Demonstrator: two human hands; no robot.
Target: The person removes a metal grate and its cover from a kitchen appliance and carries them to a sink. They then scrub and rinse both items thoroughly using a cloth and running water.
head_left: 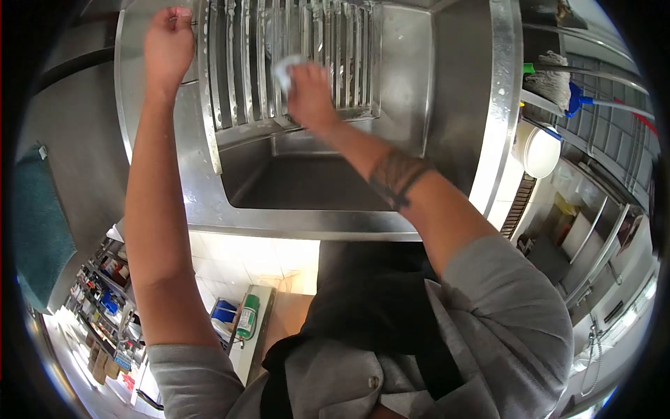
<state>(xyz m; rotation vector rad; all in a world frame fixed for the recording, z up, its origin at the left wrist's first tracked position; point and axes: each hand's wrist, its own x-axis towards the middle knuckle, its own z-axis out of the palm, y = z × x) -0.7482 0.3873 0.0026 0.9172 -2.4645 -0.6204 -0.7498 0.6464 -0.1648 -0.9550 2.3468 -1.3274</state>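
Note:
A slatted metal baffle filter [246, 70], wet with whitish suds, rests across the sink [391, 221]. At its upper left edge my left hand [169, 45] is closed, the fingers pinched on what looks like a thin wire handle of the filter. My right hand [310, 94], slightly blurred, presses a white scrubbing pad or cloth [286, 72] against the slats near the filter's middle. The exact kind of pad is hard to make out. Below the filter's near edge the dark basin shows.
Beyond the sink's right rim stand a mop head [551, 80], a white bucket [539, 150] and wire shelving [604, 105]. Down at the left, a green bottle [248, 315] is on a narrow ledge. Further left hangs a teal cloth [42, 230].

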